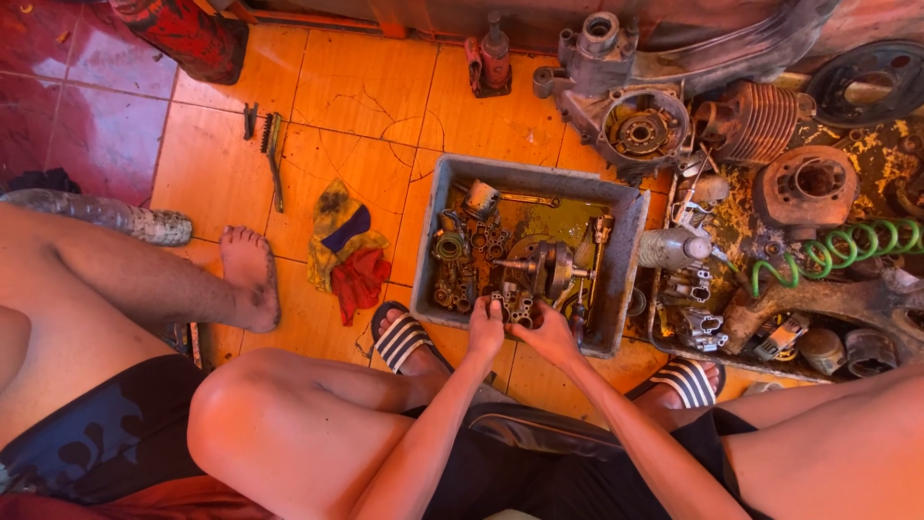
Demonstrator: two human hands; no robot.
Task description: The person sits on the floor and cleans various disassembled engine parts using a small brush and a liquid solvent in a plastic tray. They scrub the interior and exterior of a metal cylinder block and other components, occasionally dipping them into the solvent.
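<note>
My left hand [486, 328] and my right hand [549, 336] reach together over the near edge of a grey metal tray [628, 252]. Between them they grip a small oily metal part [513, 306] with several holes. The tray holds dirty liquid, a crankshaft [546, 267], a piston [481, 198], a wrench [532, 200] and several small engine pieces. I sit with knees apart, striped sandals [402, 337] on the orange tiles.
An engine case [626, 106], a finned cylinder [760, 116], a green coil spring [828, 248] and more parts lie to the right. A bottle jack [491, 58] stands beyond the tray. Rags [346, 252] and hand tools [272, 154] lie left, next to another person's bare leg [144, 279].
</note>
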